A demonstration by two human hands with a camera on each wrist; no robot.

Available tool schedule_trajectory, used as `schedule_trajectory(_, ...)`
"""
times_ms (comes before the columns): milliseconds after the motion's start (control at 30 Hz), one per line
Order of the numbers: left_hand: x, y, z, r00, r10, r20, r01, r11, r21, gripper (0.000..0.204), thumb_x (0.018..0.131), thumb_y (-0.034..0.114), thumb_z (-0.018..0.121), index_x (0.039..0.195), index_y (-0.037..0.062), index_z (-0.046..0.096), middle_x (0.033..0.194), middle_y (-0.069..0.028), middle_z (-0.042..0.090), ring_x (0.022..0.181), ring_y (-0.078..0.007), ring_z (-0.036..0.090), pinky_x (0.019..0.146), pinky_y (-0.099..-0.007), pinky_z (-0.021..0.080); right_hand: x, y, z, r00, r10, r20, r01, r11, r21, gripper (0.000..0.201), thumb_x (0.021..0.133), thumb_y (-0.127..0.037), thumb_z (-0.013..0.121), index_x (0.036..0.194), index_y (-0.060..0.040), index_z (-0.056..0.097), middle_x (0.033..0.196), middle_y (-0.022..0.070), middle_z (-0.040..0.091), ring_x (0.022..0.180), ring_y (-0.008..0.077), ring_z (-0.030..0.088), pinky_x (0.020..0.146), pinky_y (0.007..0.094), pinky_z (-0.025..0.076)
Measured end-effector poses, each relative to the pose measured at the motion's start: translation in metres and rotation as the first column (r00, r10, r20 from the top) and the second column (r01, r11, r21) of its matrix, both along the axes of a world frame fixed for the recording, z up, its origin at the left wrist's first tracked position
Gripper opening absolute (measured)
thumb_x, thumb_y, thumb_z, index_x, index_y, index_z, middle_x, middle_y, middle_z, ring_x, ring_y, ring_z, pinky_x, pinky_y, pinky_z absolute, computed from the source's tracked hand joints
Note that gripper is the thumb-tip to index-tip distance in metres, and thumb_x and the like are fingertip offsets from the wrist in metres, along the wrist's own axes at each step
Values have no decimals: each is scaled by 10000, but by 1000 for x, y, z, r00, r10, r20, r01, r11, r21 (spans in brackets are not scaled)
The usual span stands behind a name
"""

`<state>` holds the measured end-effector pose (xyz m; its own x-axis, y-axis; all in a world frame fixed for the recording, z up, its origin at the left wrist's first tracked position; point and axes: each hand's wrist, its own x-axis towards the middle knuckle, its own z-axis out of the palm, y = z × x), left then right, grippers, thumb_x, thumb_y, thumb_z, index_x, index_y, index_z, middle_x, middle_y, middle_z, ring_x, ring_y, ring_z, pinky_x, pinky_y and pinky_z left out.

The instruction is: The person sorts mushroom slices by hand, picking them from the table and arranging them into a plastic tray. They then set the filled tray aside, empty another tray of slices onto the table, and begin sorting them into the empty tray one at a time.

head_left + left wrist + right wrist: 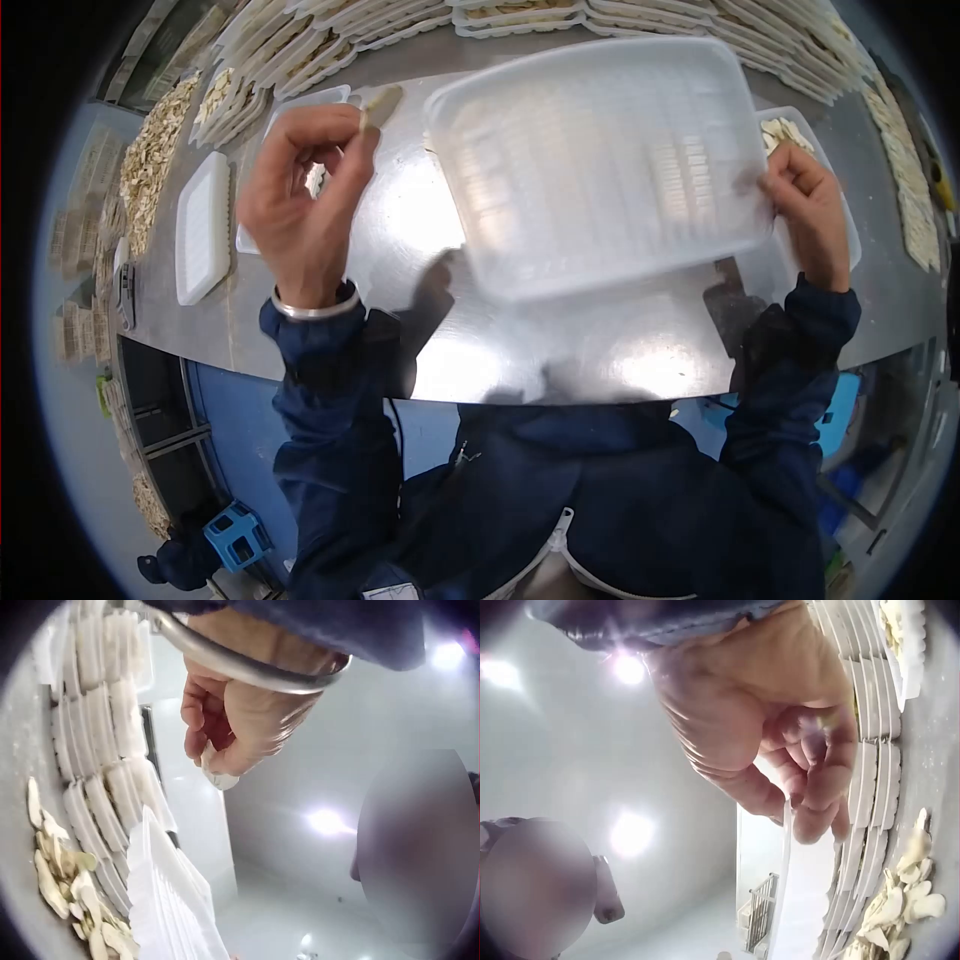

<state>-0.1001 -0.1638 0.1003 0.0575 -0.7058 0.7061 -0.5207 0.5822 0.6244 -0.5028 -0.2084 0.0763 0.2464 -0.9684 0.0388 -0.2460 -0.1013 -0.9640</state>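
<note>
My right hand [808,210] pinches the right edge of a translucent white ridged plastic tray [600,180], raised over the metal table and blurred. In the right wrist view, the thumb and fingers of that hand [780,750] close on the rim of the tray [806,870]. Left of the tray, my left hand [305,195] pinches a pale, flat slice [383,103] between thumb and index finger. In the left wrist view, this slice [221,780] pokes out below the fingertips. Loose pale slices [75,889] lie on the table, mostly hidden behind the tray in the head view.
Stacked trays of slices [520,15] line the table's back edge. A white tray [203,230] lies at the left, near a heap of slices [160,140]. Another filled tray [785,130] sits behind my right hand. The metal table [560,340] ends just before my body.
</note>
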Motion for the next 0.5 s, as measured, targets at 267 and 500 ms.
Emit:
schedule_trajectory(267,-27,45,12,775,-408,483,248,899,362,180,673,-55,682,791,14,565,804,-93,583,684,-229,594,582,-297,461,5,66,-14,977,205,52,-206,863,461,173,825,-65,677,752,-46,521,669,-29,519,566,25,496,523,179,395)
schedule_trajectory(500,-45,51,-9,633,-492,597,274,864,423,212,662,-20,696,753,31,512,766,-89,531,660,-269,561,569,-354,448,-1,106,-29,988,75,-134,-1,878,478,231,858,-78,615,667,-31,495,575,-16,495,470,40,452,430,213,355)
